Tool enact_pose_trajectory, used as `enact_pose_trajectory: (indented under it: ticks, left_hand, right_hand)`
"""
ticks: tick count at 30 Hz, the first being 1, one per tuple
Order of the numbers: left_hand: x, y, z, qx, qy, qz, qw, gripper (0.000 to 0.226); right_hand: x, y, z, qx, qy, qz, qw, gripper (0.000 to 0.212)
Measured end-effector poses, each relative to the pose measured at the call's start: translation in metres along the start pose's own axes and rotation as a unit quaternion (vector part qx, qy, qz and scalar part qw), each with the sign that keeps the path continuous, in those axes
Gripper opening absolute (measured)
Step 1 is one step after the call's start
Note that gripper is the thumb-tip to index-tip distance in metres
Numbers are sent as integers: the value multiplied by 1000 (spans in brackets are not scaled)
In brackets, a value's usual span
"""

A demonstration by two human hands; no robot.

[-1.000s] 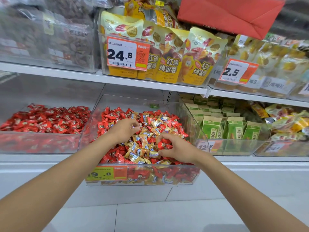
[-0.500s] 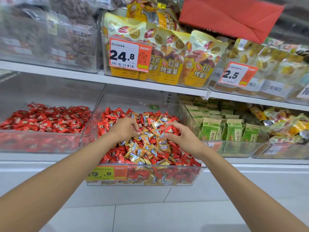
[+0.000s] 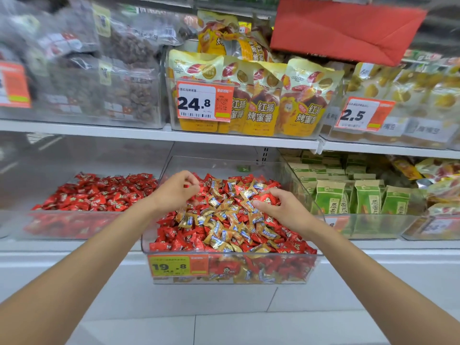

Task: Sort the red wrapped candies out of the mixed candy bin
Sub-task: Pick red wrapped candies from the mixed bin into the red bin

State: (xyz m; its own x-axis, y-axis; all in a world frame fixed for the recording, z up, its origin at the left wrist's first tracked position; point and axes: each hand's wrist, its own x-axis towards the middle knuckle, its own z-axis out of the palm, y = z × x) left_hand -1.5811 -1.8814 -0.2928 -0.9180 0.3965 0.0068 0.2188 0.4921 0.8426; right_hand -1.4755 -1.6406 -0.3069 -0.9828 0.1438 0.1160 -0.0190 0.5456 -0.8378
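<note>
White shelves [image 3: 124, 131] fill the view. The upper one carries clear tubs of dark snacks [image 3: 129, 78] and yellow bags [image 3: 261, 103], with a price tag [image 3: 204, 102] reading 24.8 on the tub front. On the lower shelf three clear bins stand side by side. The left bin [image 3: 74, 226] holds only red wrappers. The right bin [image 3: 361, 226] holds green packs [image 3: 331, 197]. The middle bin [image 3: 224, 161] juts out past the shelf's front edge and bears a 19.8 tag [image 3: 178, 266] at its front left corner. In it, red candies [image 3: 179, 242] lie along the left, front and right sides and at the back. Gold candies [image 3: 224, 220] are heaped down the middle. Both bare arms reach in over the front rim. The left hand [image 3: 178, 189] is near the bin's back left corner, just above the pile, fingers curled, pinching one of the red candies, of which only a sliver shows. The right hand [image 3: 278, 205] rests on the pile by the right wall, thumb and curled fingers closing round another red one at the edge of the gold heap.
</note>
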Motion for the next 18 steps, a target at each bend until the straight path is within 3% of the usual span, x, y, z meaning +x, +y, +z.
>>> enact_pose_trajectory:
  ticks: [3,6,9,13,16,18]
  left_hand:
    - [1,-12,11,122,34,17,992,26]
    - [0,-26,25,331,118,14,936,34]
    - [3,-31,39,440,125,-63,887,55]
    - [13,-31,40,432,81,-96,893,30]
    - [20,-35,31,332,57,-60,940,28]
    - [19,-33,28,194,26,-21,980,32]
  right_hand:
    - [0,-4,1,-2,-5,-8,1000,48]
    - [4,-3,2,-8,-5,-13,1000,45]
    - [6,1,2,2,-13,-21,1000,45]
    - [5,5,2,-8,-20,-23,999,40]
    - [5,13,3,-33,-13,-5,999,38]
    - [5,13,2,-32,-27,-7,999,27]
